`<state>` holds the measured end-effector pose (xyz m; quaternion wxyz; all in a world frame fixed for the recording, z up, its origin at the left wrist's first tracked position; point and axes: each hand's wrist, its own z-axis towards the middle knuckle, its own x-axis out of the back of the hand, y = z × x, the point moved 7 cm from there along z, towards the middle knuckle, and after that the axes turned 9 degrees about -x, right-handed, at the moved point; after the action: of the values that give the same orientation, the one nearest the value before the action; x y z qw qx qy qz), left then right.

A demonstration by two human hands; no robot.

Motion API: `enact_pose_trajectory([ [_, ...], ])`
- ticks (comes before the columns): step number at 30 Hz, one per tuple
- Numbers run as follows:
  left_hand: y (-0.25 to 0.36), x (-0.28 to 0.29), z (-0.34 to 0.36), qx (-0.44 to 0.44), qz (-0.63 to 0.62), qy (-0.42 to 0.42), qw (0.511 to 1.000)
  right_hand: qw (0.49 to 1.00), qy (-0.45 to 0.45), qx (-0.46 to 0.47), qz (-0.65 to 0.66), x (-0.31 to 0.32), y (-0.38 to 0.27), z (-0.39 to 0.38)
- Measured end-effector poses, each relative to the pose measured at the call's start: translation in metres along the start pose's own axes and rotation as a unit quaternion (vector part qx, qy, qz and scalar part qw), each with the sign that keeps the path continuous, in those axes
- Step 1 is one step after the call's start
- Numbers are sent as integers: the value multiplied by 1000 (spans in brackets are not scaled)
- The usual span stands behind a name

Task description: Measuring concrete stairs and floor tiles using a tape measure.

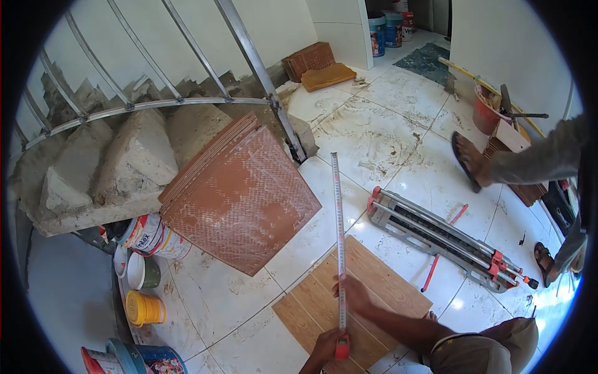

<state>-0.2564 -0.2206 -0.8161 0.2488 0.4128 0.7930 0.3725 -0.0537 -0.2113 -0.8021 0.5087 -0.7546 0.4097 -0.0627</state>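
Observation:
My left hand is closed around the red case of a tape measure. Its long pale blade is drawn out and points away from me, past the far edge of a wood-look tile. Partway along the blade, my right hand grips it between thumb and fingers, which are partly hidden. Both hands are over the brown plank-patterned tile, which lies on the white floor. Just beyond, to the left, a stack of reddish-brown tiles shows its ridged backs.
A manual tile cutter lies to the right. Another person's sandaled foot stands beyond it, near a red bucket of tools. Rough concrete steps with a metal railing rise at left, above several paint buckets.

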Motion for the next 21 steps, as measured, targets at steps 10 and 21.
enact_pose_trajectory([
  [10, -27, -41, -12, -5, -30, -48, 998, 977, 164, 85, -111, 30, -55, 34],
  [21, 16, -77, -78, -186, 44, -174, 966, 877, 293, 252, -286, 120, -205, 117],
])
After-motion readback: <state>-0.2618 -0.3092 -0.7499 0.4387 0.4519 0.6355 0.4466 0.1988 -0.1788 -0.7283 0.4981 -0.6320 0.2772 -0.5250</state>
